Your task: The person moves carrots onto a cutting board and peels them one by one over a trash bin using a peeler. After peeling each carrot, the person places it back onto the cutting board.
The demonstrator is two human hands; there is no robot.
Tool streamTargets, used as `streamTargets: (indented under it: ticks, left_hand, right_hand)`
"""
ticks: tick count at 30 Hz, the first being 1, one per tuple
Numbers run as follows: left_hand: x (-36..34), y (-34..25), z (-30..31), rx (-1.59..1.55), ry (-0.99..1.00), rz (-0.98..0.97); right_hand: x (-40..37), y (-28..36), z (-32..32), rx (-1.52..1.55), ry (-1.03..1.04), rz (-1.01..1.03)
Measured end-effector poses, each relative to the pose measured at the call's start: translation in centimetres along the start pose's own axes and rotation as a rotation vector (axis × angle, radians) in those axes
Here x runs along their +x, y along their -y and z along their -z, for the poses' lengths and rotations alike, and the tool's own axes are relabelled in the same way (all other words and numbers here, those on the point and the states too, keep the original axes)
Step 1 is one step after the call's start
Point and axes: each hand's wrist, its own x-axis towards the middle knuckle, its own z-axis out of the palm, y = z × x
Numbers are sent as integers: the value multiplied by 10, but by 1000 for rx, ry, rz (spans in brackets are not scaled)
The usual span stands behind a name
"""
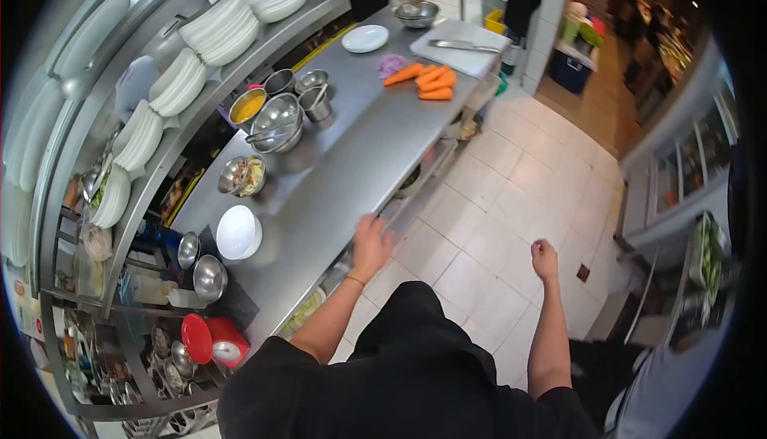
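My left hand [373, 245] is at the front edge of the steel counter [343, 175], blurred, with its fingers apart and nothing seen in them. Over the tiled floor, away from the counter, my right hand [544, 258] is closed; whatever it holds, if anything, is hidden. Nearest to my left hand on the counter is a white bowl [239, 232]. Beyond it sit a metal bowl of chopped food [242, 176] and a large metal bowl with a utensil [276, 123]. Several carrots [435, 79] lie farther along, beside a white cutting board [459, 47] with a knife [463, 45].
A shelf with stacked white plates [220, 30] runs above the counter's far side. A red scale [228, 343] stands at the lower left. Another person's pale sleeve [679, 383] shows at the lower right, near a tray of greens [707, 255]. A doorway opens at the upper right.
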Motion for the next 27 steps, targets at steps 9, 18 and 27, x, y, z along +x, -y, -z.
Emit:
streamTargets:
  ticks: [9,18,27]
  left_hand:
    - [181,-25,-34,-369,395,544]
    - [455,-64,-123,-117,203,-123]
    - [511,-78,-131,58,477,-62]
  right_hand:
    - [215,161,-63,173,422,338]
    - [522,265,-16,261,149,565]
    - [707,277,-71,-292,338,959]
